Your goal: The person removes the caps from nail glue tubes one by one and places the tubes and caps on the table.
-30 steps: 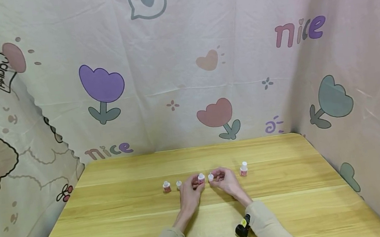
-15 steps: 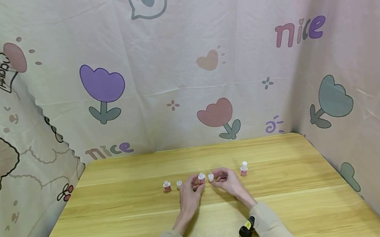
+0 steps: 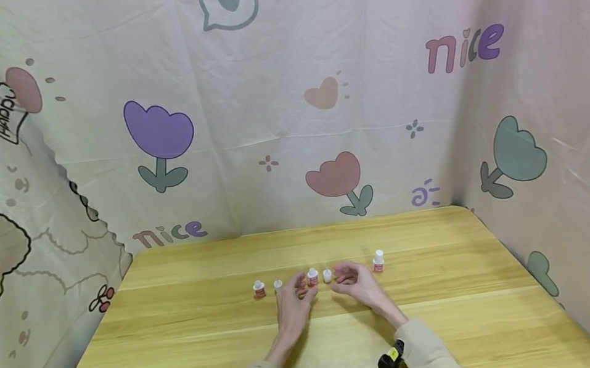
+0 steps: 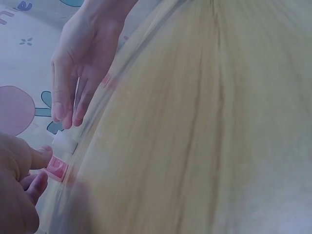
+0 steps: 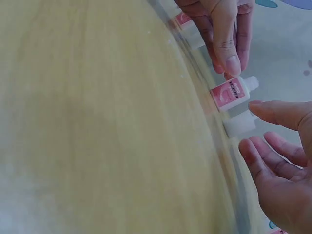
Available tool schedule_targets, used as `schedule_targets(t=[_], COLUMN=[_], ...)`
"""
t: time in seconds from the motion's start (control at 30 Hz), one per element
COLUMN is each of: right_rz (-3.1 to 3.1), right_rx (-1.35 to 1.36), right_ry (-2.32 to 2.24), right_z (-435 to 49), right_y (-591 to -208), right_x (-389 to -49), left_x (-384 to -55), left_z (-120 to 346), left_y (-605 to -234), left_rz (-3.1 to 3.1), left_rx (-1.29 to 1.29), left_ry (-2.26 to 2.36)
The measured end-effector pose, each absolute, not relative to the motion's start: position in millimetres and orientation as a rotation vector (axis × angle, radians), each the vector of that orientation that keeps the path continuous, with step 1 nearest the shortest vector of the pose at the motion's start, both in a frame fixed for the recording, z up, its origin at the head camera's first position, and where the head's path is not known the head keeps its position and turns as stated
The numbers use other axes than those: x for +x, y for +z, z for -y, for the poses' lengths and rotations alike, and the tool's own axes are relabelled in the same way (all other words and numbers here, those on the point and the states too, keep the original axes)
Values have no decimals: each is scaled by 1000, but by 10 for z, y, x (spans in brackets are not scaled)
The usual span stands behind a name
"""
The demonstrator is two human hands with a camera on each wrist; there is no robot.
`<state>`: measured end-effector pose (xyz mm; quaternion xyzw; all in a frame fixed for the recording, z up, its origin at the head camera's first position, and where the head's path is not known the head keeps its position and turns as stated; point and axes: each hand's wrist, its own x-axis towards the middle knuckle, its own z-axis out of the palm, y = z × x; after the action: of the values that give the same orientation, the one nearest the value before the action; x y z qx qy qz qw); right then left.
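Note:
A small white bottle with a pink label (image 3: 313,277) stands uncapped in the middle of the row. My left hand (image 3: 292,305) is just left of it, thumb and fingers parted beside the bottle. Right of that bottle, a white cap (image 3: 327,275) stands upside down with a thin stem pointing up. My right hand (image 3: 361,285) hovers to the cap's right; in the right wrist view its thumb and fingers are spread, with a gap to the cap (image 5: 240,125). Both palms hold nothing.
Another uncapped bottle (image 3: 259,289) stands at the left of the row, with its upturned white cap (image 3: 278,285) by my left hand. On the right stands a capped bottle (image 3: 378,261). A printed cloth (image 3: 257,108) hangs behind the wooden table (image 3: 195,359).
My right fingers have let go of the white cap and drawn back slightly to the right. The left fingers have eased away from the middle bottle. Bottles and caps stay in place.

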<state>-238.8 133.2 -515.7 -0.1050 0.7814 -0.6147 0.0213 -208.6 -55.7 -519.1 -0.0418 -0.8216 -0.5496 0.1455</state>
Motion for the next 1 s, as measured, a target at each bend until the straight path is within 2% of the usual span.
schedule_targets(t=[0.57,1.0], right_rz=[-2359,-2377], right_rx=[-405,-411], right_ry=[-1942,-1955], right_z=[-1465,-1621], right_y=[-5032,-4960], right_x=[-2243,-2150], left_x=[-1935,-1796], left_z=[593,522], left_y=[-5160,-5130], left_rz=[2376,2347], left_rx=[-107,-243], left_ry=[-1562,-1526])
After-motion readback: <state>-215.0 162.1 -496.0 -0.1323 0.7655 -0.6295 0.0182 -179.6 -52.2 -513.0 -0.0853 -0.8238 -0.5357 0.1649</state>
